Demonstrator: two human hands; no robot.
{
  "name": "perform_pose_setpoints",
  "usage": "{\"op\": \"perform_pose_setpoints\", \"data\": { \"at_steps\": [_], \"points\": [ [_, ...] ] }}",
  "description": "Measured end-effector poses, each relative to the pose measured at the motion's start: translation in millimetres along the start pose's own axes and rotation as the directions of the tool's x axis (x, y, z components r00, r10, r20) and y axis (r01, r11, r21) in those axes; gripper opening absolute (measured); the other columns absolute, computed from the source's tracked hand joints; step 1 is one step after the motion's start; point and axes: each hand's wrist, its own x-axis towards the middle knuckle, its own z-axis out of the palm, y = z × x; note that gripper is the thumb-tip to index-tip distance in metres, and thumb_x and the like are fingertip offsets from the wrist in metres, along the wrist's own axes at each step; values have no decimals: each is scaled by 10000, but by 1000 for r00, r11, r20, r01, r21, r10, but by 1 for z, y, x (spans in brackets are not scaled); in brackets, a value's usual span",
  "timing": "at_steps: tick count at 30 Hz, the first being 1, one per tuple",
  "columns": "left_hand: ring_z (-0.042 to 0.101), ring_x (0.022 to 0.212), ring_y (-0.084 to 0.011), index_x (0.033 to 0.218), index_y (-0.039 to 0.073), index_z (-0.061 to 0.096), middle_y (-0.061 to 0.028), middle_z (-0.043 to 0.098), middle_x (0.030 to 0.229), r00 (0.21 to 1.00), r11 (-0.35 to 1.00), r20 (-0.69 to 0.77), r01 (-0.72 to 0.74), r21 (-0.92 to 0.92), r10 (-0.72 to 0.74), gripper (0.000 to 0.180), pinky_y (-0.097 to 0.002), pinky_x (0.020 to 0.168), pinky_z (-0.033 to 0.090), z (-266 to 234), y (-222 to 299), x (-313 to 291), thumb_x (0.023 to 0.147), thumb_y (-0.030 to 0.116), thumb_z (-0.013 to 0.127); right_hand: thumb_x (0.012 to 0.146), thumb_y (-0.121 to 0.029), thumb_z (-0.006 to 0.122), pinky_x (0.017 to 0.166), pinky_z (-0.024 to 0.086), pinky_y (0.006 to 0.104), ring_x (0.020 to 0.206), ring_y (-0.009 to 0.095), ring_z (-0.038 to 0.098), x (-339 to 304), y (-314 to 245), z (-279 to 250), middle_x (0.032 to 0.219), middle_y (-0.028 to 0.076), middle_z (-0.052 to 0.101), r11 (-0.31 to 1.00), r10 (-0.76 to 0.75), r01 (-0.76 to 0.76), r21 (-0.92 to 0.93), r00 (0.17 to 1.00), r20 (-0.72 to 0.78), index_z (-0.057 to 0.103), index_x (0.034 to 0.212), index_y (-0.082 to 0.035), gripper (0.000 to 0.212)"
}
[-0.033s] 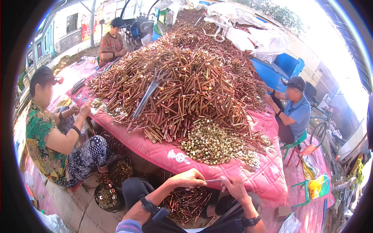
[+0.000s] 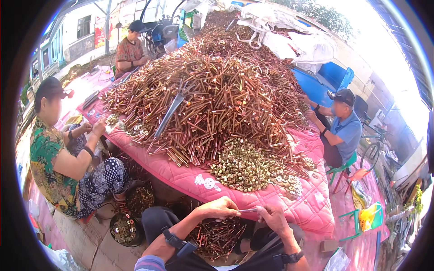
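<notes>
A thin, silvery metal bolt (image 2: pixel 247 210) spans the gap between my two hands, just off the near edge of the pink quilted cover. My left hand (image 2: pixel 219 208) pinches its left end with the fingertips. The fingers of my right hand (image 2: pixel 273 218) close around its other end, which they partly hide. Beyond my hands lies a heap of small brassy nuts (image 2: pixel 239 167), with flat washers (image 2: pixel 289 184) at its right side. Behind it rises a large pile of copper-coloured bolts (image 2: pixel 226 90). More loose bolts (image 2: pixel 216 239) lie below my hands, between my legs.
A metal hand fork (image 2: pixel 171 113) rests on the pile. Buckets (image 2: pixel 123 229) of small parts stand at lower left. Co-workers sit at left (image 2: pixel 58 158), far left (image 2: pixel 130 49) and right (image 2: pixel 343 126). A green stool (image 2: pixel 357 226) with a yellow bag is at right.
</notes>
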Motion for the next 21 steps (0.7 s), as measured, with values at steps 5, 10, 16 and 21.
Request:
{"op": "perform_pose_setpoints", "data": {
  "at_steps": [5, 10, 16, 21],
  "points": [
    [476, 468, -53, 936, -28, 683, 23, 549, 661, 999, 999, -7, -31, -10, 31, 309, -227, 400, 379, 0, -7, 8, 938, 282, 686, 1015, -283, 579, 560, 473, 233, 586, 88, 600, 3, 3, 1, 629, 28, 613, 993, -108, 106, -48, 993, -50, 614, 758, -8, 378],
    [499, 498, -69, 966, -38, 694, 0, 579, 672, 999, 999, -35, -15, 37, 16, 310, -251, 432, 397, 0, -5, 7, 936, 269, 667, 1002, -283, 590, 572, 474, 256, 605, 99, 600, 1, -3, 2, 644, 26, 624, 999, -45, 45, 6, 999, -23, 668, 832, 2, 341],
    [495, 479, -68, 950, -27, 700, 7, 580, 672, 999, 997, -29, -15, 82, 17, 311, -240, 420, 399, 2, -2, 3, 932, 283, 692, 1026, -304, 554, 513, 451, 223, 515, 100, 583, 6, 5, 12, 561, 30, 580, 982, 16, -13, 188, 1000, -18, 603, 717, -22, 422],
    [543, 533, -92, 1002, -38, 706, -45, 625, 677, 1000, 988, 8, -26, 155, 25, 347, -271, 486, 434, 4, -10, 4, 933, 301, 677, 1017, -347, 554, 441, 412, 265, 421, 129, 526, 0, 8, 18, 476, 28, 516, 928, 187, -170, 332, 982, -21, 540, 556, -68, 539]
  ]
}}
